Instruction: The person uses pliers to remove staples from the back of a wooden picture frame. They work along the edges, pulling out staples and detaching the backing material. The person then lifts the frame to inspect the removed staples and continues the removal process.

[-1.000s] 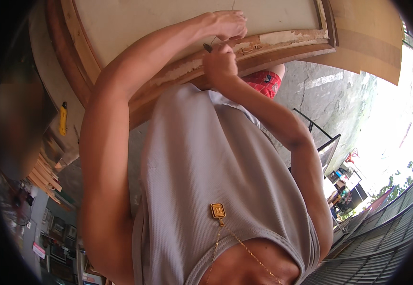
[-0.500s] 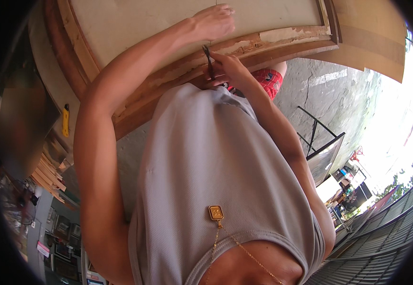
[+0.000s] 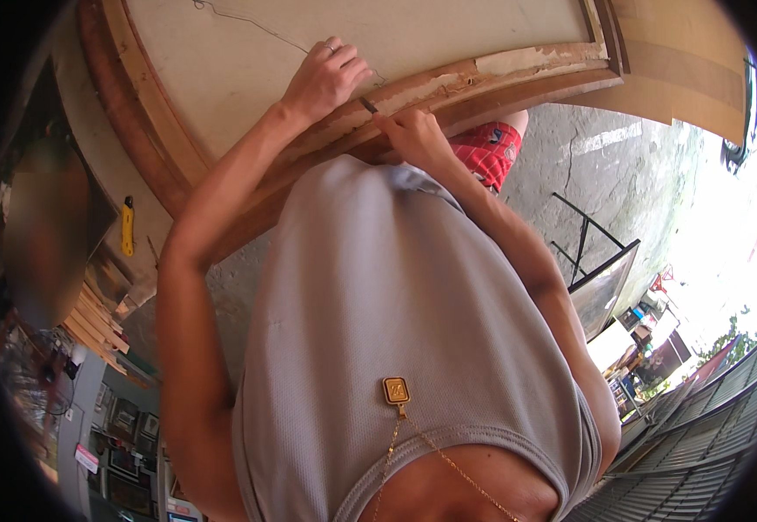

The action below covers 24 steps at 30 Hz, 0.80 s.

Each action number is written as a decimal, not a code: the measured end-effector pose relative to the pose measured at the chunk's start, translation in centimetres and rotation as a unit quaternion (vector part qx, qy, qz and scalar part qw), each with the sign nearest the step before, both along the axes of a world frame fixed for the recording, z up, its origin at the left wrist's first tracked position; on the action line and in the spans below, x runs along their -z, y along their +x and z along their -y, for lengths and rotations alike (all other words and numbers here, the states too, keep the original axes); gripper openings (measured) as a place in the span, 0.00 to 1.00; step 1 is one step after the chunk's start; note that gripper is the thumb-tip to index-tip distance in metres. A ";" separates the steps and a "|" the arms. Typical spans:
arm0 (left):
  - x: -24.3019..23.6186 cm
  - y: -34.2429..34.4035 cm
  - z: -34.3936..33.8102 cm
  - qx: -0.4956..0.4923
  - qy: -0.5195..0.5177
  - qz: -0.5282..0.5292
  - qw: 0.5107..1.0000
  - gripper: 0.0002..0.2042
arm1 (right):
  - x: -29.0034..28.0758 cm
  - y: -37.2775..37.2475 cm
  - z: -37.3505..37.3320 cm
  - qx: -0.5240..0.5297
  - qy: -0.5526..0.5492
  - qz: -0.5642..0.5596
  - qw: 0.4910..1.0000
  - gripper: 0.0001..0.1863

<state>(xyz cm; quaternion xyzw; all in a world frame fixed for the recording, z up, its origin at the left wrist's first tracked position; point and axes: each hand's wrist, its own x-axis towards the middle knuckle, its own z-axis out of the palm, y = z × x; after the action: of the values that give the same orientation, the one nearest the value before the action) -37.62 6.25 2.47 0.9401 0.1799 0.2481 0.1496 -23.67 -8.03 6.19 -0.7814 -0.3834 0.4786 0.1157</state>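
Observation:
A large wooden frame (image 3: 535, 61) with a pale backing board (image 3: 448, 26) lies in front of me. My left hand (image 3: 331, 78) is closed over the board near the frame's near rail, its fingers pinching a thin wire (image 3: 252, 23). The wire runs to the upper left across the board, and a short end shows right of the fingers. Beside the near rail, my right hand (image 3: 413, 137) is closed round a pair of dark pliers (image 3: 368, 106). Only the tip of the pliers shows; the handles are hidden in the fist.
A yellow utility knife (image 3: 127, 226) lies left of my left arm. Wood strips (image 3: 96, 317) are stacked at the left, near a blurred area. Brown sheets (image 3: 683, 70) extend at upper right. A black metal stand (image 3: 583, 235) and framed panel (image 3: 605, 291) are on the right.
My left hand has moved left and toward me, and the wire now shows across the board. My right hand has turned, and the pliers now point to the upper left.

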 end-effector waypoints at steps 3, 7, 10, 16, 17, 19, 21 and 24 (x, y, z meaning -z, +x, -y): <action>1.1 0.6 0.5 -0.037 -0.066 0.103 0.992 0.06 | -1.3 -0.6 0.5 -0.017 0.030 0.026 0.999 0.28; -0.5 1.2 0.3 -0.066 -0.131 0.146 0.978 0.06 | -2.7 -0.6 0.8 -0.029 0.054 0.018 0.998 0.27; -2.8 -0.6 -1.0 -0.091 -0.163 0.139 0.973 0.05 | -2.8 -0.2 1.4 -0.014 0.081 0.015 0.996 0.27; -5.1 -7.6 -1.7 -0.114 -0.192 0.024 0.974 0.05 | -3.3 1.2 1.9 0.036 0.141 0.022 0.989 0.25; -5.0 -8.5 -1.7 -0.121 -0.200 0.018 0.972 0.06 | -3.2 1.4 1.8 0.036 0.141 0.022 0.989 0.25; -5.2 -9.6 -1.8 -0.134 -0.219 0.006 0.967 0.06 | -3.0 2.0 1.5 0.036 0.139 0.024 0.989 0.26; -5.8 -9.7 -2.5 -0.139 -0.239 -0.010 0.961 0.07 | -2.7 2.3 0.9 0.046 0.139 0.018 0.989 0.25; -5.9 -9.4 -3.9 -0.140 -0.259 -0.001 0.956 0.10 | -2.7 2.9 0.1 0.061 0.128 0.009 0.990 0.24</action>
<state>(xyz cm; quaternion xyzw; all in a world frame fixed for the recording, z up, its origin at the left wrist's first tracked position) -47.01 10.11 8.36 0.8346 0.3682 0.2111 0.3512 -20.78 -8.08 8.92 -0.7863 -0.3943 0.4107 0.2398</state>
